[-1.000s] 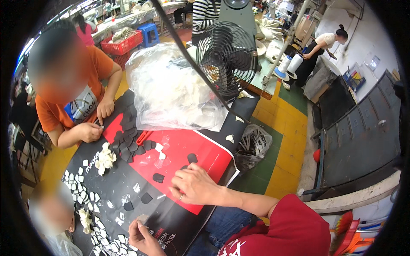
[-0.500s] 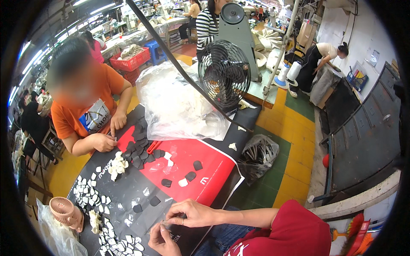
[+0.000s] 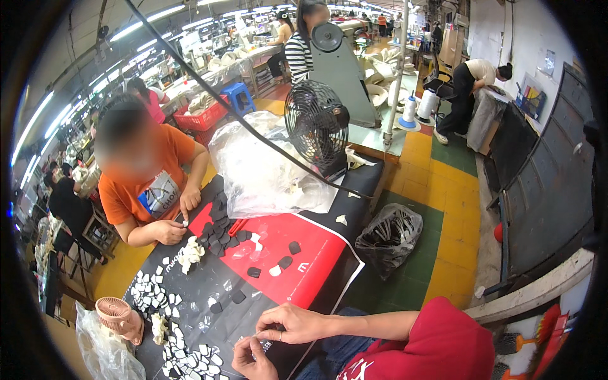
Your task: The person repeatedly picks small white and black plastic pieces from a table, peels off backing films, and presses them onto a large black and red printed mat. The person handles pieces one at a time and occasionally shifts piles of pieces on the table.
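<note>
Near the table's front edge, my right hand (image 3: 289, 323) is closed in a pinch, its fingertips just above my left hand (image 3: 254, 360). My left thumb and fingers are also pressed together. Between the two hands is something small and pale that I cannot make out. To the left of my hands lie many white pieces with dark edges (image 3: 183, 358), spread over the black table cover (image 3: 244, 320). A few dark rounded pieces (image 3: 239, 296) and clear plastic scraps lie just beyond my hands.
Across the table a person in an orange shirt (image 3: 166, 166) handles a small piece. A big clear plastic bag (image 3: 253, 174), a black fan (image 3: 316, 120) and a pile of dark pieces (image 3: 218, 221) occupy the far side. A small pink fan (image 3: 118, 316) stands at the left edge.
The view has shifted, so the table and the things on it sit slightly further right. My hands remain close together in a pinch, with little change in their pose.
</note>
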`<action>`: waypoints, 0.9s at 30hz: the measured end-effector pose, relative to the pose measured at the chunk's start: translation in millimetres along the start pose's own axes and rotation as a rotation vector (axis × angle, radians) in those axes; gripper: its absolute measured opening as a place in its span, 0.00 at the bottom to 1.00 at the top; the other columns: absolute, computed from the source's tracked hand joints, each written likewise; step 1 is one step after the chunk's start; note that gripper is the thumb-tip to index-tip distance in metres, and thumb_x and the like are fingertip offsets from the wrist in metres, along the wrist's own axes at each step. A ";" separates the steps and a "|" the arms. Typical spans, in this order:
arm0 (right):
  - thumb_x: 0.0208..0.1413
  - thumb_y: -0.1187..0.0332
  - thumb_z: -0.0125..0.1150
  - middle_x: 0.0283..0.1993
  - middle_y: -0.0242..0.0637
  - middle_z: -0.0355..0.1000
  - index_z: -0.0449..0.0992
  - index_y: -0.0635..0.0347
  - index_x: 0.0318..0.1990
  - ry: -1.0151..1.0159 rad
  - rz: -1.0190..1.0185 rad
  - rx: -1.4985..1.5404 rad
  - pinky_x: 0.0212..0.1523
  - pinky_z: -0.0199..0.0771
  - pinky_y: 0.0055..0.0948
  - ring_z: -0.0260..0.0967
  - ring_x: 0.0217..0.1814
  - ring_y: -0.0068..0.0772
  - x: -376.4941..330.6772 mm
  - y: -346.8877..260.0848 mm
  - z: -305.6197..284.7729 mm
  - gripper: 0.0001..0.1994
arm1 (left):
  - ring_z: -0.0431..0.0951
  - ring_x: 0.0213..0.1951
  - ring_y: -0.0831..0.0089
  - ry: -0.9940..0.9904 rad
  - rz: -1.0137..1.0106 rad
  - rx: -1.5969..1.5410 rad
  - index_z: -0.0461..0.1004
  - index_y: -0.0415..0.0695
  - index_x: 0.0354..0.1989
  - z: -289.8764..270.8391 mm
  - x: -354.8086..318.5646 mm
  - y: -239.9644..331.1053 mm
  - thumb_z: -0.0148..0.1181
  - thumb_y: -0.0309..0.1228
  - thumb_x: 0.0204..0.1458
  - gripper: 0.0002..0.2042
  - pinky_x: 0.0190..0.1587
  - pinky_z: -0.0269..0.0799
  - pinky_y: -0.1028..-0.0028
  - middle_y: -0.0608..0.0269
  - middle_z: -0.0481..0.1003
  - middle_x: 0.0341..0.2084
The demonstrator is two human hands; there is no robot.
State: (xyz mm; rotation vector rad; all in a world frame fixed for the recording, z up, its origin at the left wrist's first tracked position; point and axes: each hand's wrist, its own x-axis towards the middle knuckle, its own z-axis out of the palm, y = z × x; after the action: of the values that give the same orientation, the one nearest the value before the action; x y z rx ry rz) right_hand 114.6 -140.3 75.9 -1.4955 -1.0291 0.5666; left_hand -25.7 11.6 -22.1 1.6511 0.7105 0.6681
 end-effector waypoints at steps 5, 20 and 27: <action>0.60 0.65 0.62 0.36 0.45 0.78 0.77 0.69 0.39 0.001 -0.007 -0.037 0.38 0.75 0.35 0.76 0.36 0.40 -16.9 -9.3 2.0 0.12 | 0.79 0.33 0.75 0.083 0.044 0.078 0.80 0.38 0.38 0.6 -11.0 1.8 0.65 0.29 0.59 0.07 0.39 0.77 0.74 0.59 0.81 0.32; 0.61 0.61 0.66 0.34 0.37 0.77 0.79 0.67 0.43 0.038 -0.104 0.018 0.36 0.74 0.27 0.73 0.32 0.24 -44.6 -18.2 1.6 0.15 | 0.68 0.28 0.83 0.065 0.319 -0.127 0.75 0.35 0.31 21.0 -50.6 47.0 0.58 0.26 0.63 0.09 0.32 0.63 0.80 0.68 0.72 0.26; 0.60 0.64 0.65 0.34 0.39 0.80 0.80 0.67 0.43 0.011 -0.028 0.030 0.38 0.76 0.27 0.76 0.35 0.24 -47.3 -18.1 4.5 0.13 | 0.68 0.28 0.84 0.077 0.289 -0.114 0.75 0.36 0.31 26.4 -67.2 56.8 0.59 0.23 0.61 0.06 0.32 0.64 0.81 0.69 0.72 0.26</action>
State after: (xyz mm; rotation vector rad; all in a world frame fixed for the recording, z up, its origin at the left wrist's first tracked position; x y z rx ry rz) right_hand 82.5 -179.1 82.8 -1.4544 -1.0277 0.5508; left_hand -44.1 -64.8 25.4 1.6439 0.4813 0.9653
